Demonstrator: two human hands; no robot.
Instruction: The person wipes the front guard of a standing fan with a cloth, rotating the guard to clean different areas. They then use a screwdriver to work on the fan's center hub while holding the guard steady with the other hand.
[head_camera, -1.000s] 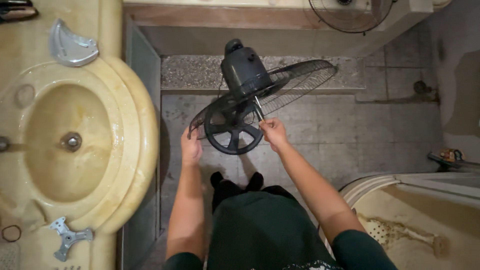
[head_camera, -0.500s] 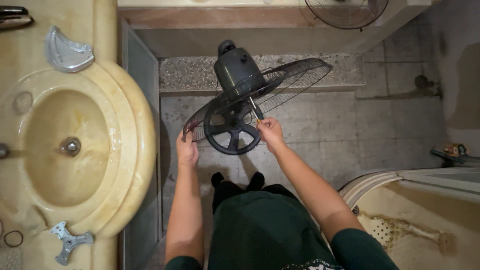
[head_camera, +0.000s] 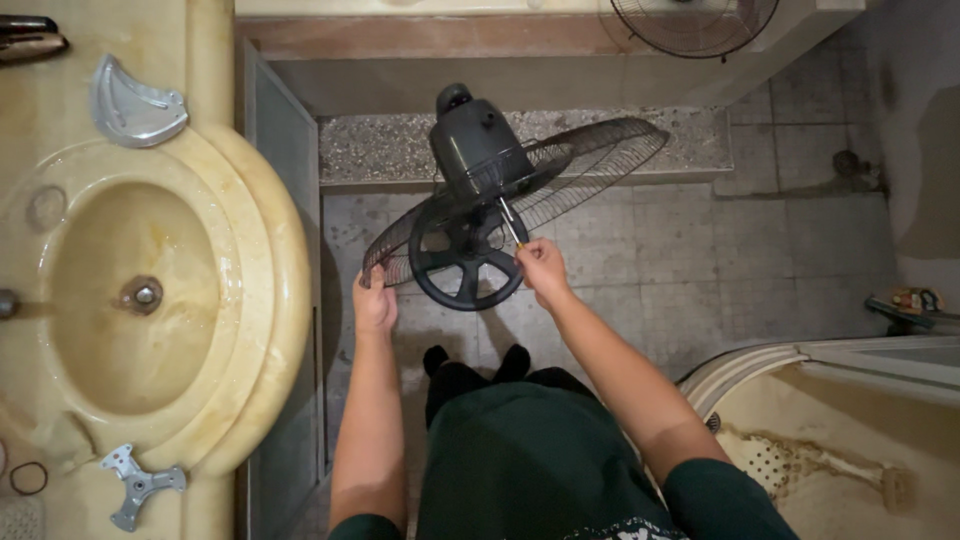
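A dark fan with a round wire rear guard (head_camera: 590, 165) and a grey motor housing (head_camera: 473, 140) hangs tilted above the tiled floor. My left hand (head_camera: 374, 302) grips the guard's lower left rim. My right hand (head_camera: 542, 270) holds a thin screwdriver (head_camera: 509, 226) with a yellow handle, its tip pointing up into the middle of the fan beside the black spoked ring (head_camera: 467, 262).
A yellowish stone sink (head_camera: 150, 300) with a counter fills the left; a grey fan blade (head_camera: 135, 105) and a small metal cross piece (head_camera: 138, 483) lie on it. Another wire guard (head_camera: 695, 22) rests on the top ledge. A curved pale fixture (head_camera: 830, 420) stands at the lower right.
The view has shifted a little, and the fan and both hands sit slightly lower left in it. Both hands keep the same hold.
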